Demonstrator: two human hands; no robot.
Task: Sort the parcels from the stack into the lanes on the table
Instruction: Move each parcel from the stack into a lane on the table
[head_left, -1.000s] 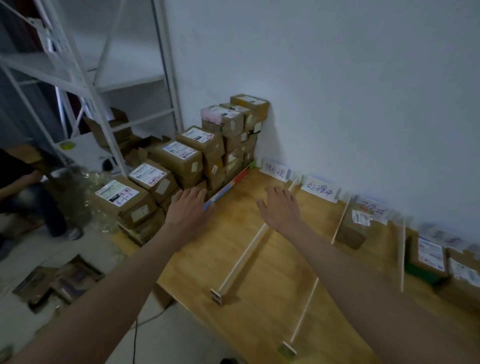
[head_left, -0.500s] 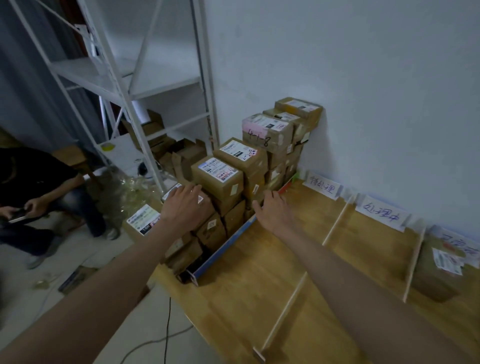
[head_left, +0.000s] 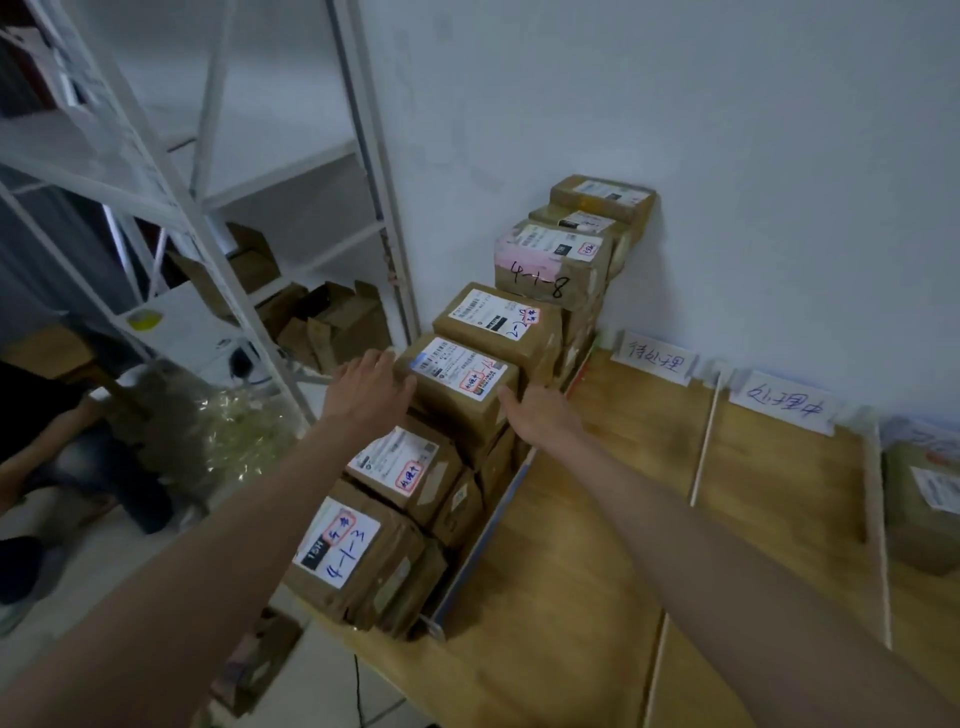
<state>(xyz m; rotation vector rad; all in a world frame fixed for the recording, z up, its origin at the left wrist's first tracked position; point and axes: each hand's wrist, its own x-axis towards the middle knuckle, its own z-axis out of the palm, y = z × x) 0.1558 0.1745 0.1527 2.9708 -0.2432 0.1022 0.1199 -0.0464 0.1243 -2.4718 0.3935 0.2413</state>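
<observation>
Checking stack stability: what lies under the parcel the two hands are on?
The parcel between the left hand and right hand sits on more brown parcels stacked below. Their tops are covered; only side faces show. How many layers lie beneath cannot be told.

Matt brown cardboard parcels (head_left: 457, 395) with white paper labels; smooth wooden table (head_left: 597, 545); painted metal shelving (head_left: 171, 187).
</observation>
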